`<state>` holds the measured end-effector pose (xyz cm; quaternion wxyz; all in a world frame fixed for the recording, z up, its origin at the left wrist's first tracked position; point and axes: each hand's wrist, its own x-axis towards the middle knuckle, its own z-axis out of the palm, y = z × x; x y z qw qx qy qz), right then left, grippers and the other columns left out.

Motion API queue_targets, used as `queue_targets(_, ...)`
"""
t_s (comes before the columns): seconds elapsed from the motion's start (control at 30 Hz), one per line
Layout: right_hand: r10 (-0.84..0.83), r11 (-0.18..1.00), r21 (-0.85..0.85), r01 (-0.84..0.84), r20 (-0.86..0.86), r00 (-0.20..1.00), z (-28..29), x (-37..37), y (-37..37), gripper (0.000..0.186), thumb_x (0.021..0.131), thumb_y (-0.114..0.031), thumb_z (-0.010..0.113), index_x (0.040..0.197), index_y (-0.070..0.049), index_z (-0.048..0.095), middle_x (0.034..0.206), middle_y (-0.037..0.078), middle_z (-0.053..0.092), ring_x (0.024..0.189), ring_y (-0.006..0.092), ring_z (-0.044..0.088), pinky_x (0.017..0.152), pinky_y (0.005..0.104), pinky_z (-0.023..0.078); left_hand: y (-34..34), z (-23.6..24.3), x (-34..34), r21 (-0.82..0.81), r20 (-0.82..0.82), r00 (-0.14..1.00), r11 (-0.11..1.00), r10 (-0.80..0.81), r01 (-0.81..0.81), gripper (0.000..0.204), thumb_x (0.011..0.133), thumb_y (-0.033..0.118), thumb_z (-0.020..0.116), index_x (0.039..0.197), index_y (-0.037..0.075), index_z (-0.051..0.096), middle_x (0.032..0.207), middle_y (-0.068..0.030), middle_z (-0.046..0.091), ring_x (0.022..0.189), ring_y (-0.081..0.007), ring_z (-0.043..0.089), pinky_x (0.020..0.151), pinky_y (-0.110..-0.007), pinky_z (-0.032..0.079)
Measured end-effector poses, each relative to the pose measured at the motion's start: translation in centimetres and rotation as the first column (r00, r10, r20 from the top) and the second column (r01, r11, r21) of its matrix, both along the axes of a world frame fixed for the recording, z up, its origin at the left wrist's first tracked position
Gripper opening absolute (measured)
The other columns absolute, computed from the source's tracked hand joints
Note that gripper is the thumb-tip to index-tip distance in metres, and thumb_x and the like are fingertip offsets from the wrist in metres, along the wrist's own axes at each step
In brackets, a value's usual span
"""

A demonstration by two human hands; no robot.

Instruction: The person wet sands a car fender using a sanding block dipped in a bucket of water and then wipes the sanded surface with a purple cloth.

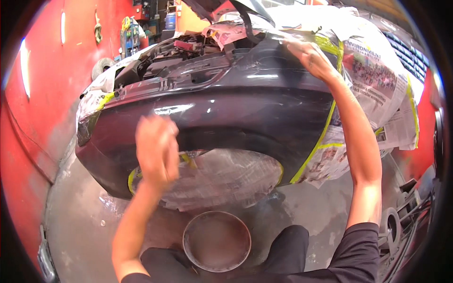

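A dark car fender [207,113] fills the middle, edged with yellow-green tape [311,153] and newspaper masking [368,75]. My right hand [307,57] rests at the fender's upper rear edge, near the raised hood [247,14], fingers stretched out. My left hand [155,148] is raised in front of the fender above the wheel arch, blurred by motion; whether it holds anything is unclear. Crumpled paper [226,174] covers the wheel below. The engine bay [160,61] lies exposed beyond the fender.
A round metal basin [217,240] stands on the concrete floor between my legs. A red wall [28,141] runs along the left, with a tire [101,68] and shelving [132,35] behind the car. Metal parts [391,226] lie at the lower right.
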<state>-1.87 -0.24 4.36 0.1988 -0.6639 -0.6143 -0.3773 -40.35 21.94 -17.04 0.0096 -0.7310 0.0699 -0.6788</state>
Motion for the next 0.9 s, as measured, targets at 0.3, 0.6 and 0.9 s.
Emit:
queue_targets(0.3,-0.037,0.999,-0.021,0.039,0.091,0.995,0.6,0.3,1.2,0.040,0.108,-0.032,0.048,0.126,-0.001,0.066,0.118,0.027,0.069,0.113,0.0432,0.064,0.098,0.0452,0.050,-10.3,-10.5,-1.4,-0.040,-0.628,0.667,0.872,-0.401,0.487,0.032,0.084,0.001,0.072,0.116,-0.001,0.068,0.099,-0.0147,0.072,0.079,-0.0284,0.071,0.066,-0.039,0.058)
queue_targets(0.6,-0.109,0.994,0.008,0.110,0.225,0.968,0.3,2.1,2.6,0.038,0.107,-0.032,0.052,0.124,-0.003,0.068,0.116,0.025,0.071,0.112,0.0438,0.066,0.095,0.0491,0.052,-13.4,-15.5,-0.5,-0.377,-0.719,0.421,0.820,-0.552,0.432,0.034,0.091,0.008,0.066,0.125,0.005,0.064,0.094,-0.0105,0.071,0.082,-0.0305,0.070,0.068,-0.041,0.058)
queue_targets(0.9,-0.271,0.961,-0.047,0.274,0.059,0.961,-0.2,-3.1,7.5,0.036,0.104,-0.031,0.054,0.113,0.000,0.070,0.118,0.023,0.071,0.109,0.0433,0.066,0.095,0.0497,0.053,-13.0,-16.8,-1.2,-0.679,-0.604,0.407,0.709,-0.685,0.187,0.025,0.095,0.013,0.068,0.119,0.005,0.072,0.109,-0.0179,0.075,0.098,-0.0360,0.073,0.081,-0.044,0.060)
